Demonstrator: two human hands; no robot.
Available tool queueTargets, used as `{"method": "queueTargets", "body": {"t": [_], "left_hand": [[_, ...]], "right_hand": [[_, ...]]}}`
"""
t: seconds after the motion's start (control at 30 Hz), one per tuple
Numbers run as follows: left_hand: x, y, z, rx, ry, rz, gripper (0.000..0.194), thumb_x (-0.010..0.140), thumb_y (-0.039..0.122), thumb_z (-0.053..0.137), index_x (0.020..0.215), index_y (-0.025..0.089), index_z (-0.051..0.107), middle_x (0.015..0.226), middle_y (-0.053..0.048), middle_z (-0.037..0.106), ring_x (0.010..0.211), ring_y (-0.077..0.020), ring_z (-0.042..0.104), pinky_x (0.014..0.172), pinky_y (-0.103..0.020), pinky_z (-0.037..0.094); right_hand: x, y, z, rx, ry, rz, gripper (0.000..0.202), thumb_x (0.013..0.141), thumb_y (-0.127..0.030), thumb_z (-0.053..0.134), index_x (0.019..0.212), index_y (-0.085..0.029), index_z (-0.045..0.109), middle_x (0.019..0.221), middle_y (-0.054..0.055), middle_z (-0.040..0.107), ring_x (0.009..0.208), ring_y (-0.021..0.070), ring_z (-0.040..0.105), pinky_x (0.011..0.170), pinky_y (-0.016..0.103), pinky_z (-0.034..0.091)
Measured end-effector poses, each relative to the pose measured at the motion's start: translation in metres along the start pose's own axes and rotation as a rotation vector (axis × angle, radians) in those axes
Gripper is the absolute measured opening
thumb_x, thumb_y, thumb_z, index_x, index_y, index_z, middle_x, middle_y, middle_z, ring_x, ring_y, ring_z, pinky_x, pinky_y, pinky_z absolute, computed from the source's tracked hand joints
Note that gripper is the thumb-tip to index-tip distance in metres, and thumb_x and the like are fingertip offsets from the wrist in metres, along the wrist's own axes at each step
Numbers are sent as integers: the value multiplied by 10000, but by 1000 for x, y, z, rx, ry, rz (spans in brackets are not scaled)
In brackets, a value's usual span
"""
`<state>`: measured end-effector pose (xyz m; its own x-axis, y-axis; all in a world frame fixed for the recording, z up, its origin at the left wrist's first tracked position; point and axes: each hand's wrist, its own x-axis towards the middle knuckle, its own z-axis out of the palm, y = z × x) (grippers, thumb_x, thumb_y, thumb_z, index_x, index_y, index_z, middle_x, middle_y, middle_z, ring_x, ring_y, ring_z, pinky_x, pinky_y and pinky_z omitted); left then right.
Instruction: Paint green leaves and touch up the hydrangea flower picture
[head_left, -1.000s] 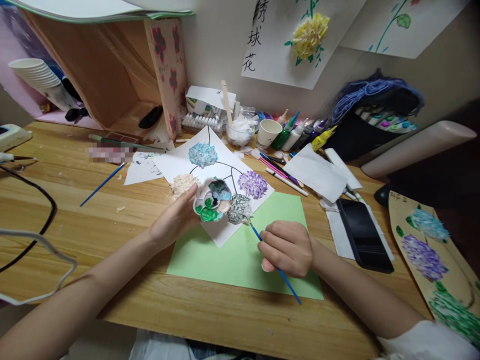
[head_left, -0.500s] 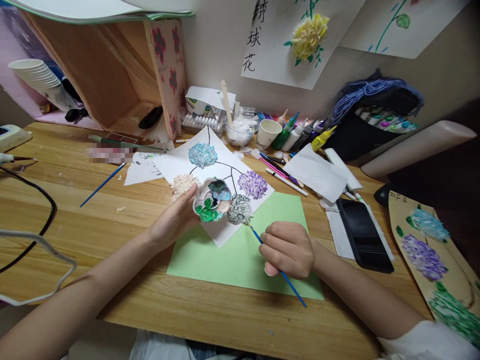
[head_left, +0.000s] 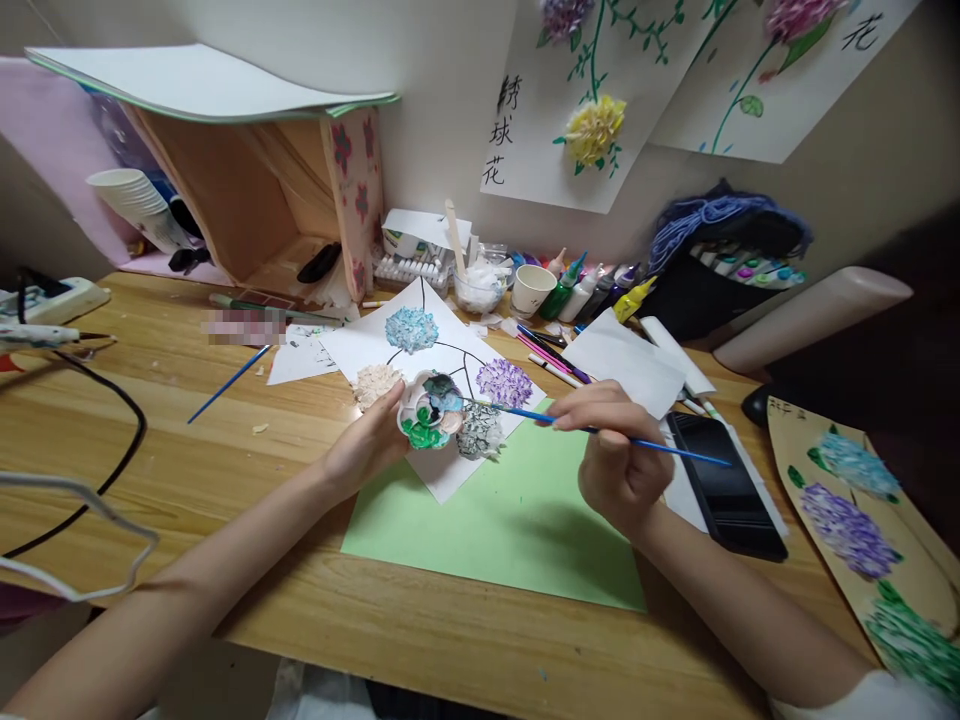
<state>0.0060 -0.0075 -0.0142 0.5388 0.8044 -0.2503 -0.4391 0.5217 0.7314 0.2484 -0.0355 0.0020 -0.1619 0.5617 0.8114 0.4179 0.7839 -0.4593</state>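
Observation:
My left hand (head_left: 367, 440) grips a small flower-shaped paint palette (head_left: 406, 425) by its left rim, with green, dark, blue and peach paint in its wells. My right hand (head_left: 626, 455) pinches a blue paintbrush (head_left: 577, 426), its tip over the right side of the palette; whether it touches paint I cannot tell. Under the palette lies white paper (head_left: 439, 485) with drawn black stems and raised flower heads: blue (head_left: 412, 328), purple (head_left: 505, 383), cream (head_left: 377, 386) and black-and-white (head_left: 481, 432). Part of the paper rests on a green sheet (head_left: 495, 540).
Paint bottles (head_left: 559, 295), a paper cup (head_left: 534, 291) and a bowl of white scraps (head_left: 480, 288) line the back. A phone (head_left: 727, 485) lies at right, near a flower picture (head_left: 847, 510). Another brush (head_left: 229, 384) and a black cable (head_left: 124, 390) are at left.
My right hand has moved up and right, swinging the brush nearly level. Its tip has left the black-and-white flower for the palette. The view has shifted slightly.

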Motion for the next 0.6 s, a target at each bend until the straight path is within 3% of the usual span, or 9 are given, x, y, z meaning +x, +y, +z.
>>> {"method": "queueTargets", "body": {"t": [0.07,0.23,0.37,0.6], "left_hand": [[0,0,1,-25,-21,18,469,935,468,425,1266,182,596,1242,-81,669,1256,-262,527,1084,-394,324],[0,-2,3,-66,-24,19,453,934,452,438,1260,182,600,1238,-80,672,1242,-268,541,1090,-415,326],[-1,-3,2,-93,-60,4,494,936,446,439,1341,180,530,1263,-95,655,1247,-263,539,1101,-406,309],[-1,-4,1,-76,-63,-14,474,940,447,426,1310,183,557,1238,-86,671,1215,-256,567,1089,-397,328]], "right_hand": [[5,-1,5,41,22,-7,269,982,-315,375,902,-216,612,773,44,679,754,189,652,692,356,502],[8,-4,11,18,-123,-70,256,980,-285,382,924,-205,619,797,52,692,780,180,651,712,344,510],[7,-3,8,1,-97,-92,257,978,-277,381,923,-203,621,786,51,693,765,178,649,700,339,509],[7,-3,10,13,-95,-62,256,979,-271,384,921,-197,623,789,54,686,763,178,643,691,342,515]]}}
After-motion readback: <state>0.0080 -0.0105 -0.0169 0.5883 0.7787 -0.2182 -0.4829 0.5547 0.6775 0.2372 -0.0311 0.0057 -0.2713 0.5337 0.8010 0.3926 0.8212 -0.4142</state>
